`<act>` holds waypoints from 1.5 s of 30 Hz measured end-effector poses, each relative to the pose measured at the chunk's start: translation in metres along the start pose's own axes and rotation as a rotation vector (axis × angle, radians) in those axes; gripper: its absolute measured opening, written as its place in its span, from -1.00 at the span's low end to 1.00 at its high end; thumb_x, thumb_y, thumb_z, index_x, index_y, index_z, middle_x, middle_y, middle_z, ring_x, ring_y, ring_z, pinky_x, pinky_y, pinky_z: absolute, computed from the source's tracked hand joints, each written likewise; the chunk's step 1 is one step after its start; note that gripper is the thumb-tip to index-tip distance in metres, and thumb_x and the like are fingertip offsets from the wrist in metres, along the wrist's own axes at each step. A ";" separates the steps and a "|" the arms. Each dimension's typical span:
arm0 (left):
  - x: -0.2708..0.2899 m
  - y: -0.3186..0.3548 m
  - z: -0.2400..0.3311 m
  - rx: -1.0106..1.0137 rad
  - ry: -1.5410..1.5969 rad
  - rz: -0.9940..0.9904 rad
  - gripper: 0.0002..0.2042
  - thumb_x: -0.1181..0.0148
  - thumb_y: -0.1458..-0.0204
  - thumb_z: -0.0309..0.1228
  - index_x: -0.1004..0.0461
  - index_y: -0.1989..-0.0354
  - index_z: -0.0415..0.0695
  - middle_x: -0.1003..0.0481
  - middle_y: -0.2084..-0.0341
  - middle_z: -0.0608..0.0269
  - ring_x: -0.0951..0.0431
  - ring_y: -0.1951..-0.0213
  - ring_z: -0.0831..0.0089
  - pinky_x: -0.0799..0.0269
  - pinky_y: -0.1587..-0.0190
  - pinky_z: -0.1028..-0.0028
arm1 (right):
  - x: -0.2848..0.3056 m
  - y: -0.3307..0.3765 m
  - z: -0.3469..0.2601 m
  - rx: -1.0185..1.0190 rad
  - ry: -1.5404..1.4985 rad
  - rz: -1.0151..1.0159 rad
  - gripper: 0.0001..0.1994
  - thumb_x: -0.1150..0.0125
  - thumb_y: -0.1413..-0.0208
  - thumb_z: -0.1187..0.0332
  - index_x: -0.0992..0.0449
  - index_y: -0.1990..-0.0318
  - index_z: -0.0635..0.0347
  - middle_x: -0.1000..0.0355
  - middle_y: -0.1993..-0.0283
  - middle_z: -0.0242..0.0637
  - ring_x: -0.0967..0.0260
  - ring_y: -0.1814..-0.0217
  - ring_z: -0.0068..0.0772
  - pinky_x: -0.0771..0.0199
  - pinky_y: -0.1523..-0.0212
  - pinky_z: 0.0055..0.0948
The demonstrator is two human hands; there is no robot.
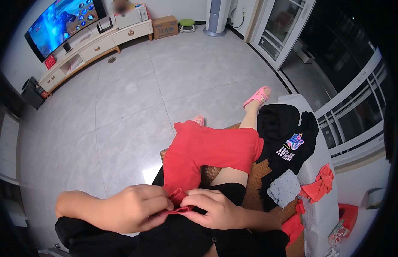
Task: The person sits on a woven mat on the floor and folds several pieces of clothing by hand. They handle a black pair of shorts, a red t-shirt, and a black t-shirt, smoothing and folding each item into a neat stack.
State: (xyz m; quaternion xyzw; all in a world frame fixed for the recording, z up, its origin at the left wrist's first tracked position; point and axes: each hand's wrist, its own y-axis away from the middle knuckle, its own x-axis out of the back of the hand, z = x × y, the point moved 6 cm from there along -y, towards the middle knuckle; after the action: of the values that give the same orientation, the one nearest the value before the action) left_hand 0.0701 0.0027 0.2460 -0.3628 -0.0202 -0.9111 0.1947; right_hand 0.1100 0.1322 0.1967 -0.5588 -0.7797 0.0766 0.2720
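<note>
A plain red garment lies spread across my lap and legs, with two long tube-like parts that look like trouser legs. One part runs down to my hands, and the other stretches right over my thigh. My left hand pinches the folded red edge from the left, thumb and fingers closed on it. From the right, my right hand grips the same edge close by. A small opening in the red cloth shows between the hands. The fingertips are partly hidden by the folds.
At my right on the woven seat lie a black printed garment, a grey dotted cloth and a red cloth. A red box sits beyond the white padded edge. Far off stand a TV cabinet and a carton.
</note>
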 end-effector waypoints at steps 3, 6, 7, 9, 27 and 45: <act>-0.001 -0.005 0.012 -0.121 -0.103 0.015 -0.80 -0.22 0.24 -0.55 -0.40 0.40 -0.30 -0.34 0.52 0.09 -0.42 0.50 0.22 -0.38 0.44 0.38 | 0.005 0.003 -0.002 -0.020 -0.062 0.034 -0.80 -0.26 0.17 0.58 -0.40 0.34 0.27 -0.36 0.24 -0.15 -0.41 0.36 -0.28 -0.43 0.36 -0.47; 0.001 -0.008 0.018 -0.168 -0.144 -0.012 -0.81 -0.21 0.22 -0.55 -0.39 0.40 -0.30 -0.32 0.52 0.09 -0.40 0.51 0.23 -0.37 0.44 0.39 | 0.011 0.003 -0.007 -0.034 -0.119 0.071 -0.82 -0.25 0.18 0.61 -0.41 0.36 0.29 -0.36 0.24 -0.16 -0.41 0.33 -0.30 -0.43 0.33 -0.50; 0.001 -0.008 0.018 -0.182 -0.156 -0.023 -0.82 -0.20 0.21 -0.55 -0.39 0.40 -0.30 -0.31 0.52 0.09 -0.40 0.51 0.23 -0.37 0.44 0.39 | 0.011 0.003 -0.008 -0.045 -0.138 0.072 -0.83 -0.24 0.18 0.62 -0.42 0.37 0.29 -0.36 0.24 -0.16 -0.41 0.31 -0.32 -0.43 0.32 -0.51; 0.000 -0.008 0.018 -0.180 -0.160 -0.013 -0.84 -0.19 0.20 -0.54 -0.38 0.42 -0.30 -0.31 0.53 0.09 -0.40 0.52 0.23 -0.37 0.44 0.39 | 0.016 0.003 -0.012 -0.035 -0.123 0.100 -0.81 -0.25 0.23 0.67 -0.41 0.40 0.32 -0.38 0.27 -0.11 -0.42 0.30 -0.31 -0.43 0.31 -0.51; 0.014 0.011 0.041 -0.219 0.250 -0.236 -0.91 -0.14 0.04 -0.59 -0.46 0.37 -0.37 -0.43 0.40 0.02 -0.51 0.36 0.18 -0.48 0.26 0.37 | 0.010 0.010 -0.008 -0.169 -0.332 -0.298 -0.53 -0.29 0.13 0.50 -0.36 -0.02 0.21 -0.27 0.18 -0.28 -0.27 0.22 -0.49 -0.29 0.24 -0.56; -0.170 -0.043 -0.243 -0.054 0.024 -0.035 -0.60 0.06 -0.09 -0.38 -0.19 -0.12 -0.17 -0.16 -0.15 0.03 -0.05 -0.24 0.13 0.05 -0.23 0.18 | -0.011 0.014 -0.028 0.116 -0.145 -0.388 -0.80 0.00 0.07 0.61 -0.42 0.23 0.39 -0.38 0.07 -0.03 -0.29 -0.06 -0.04 -0.17 -0.17 -0.11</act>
State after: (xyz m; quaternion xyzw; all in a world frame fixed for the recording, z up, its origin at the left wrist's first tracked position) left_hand 0.0079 0.0569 -0.0415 -0.3564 0.0004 -0.9189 0.1694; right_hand 0.1382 0.1221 0.2108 -0.3746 -0.8845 0.1074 0.2565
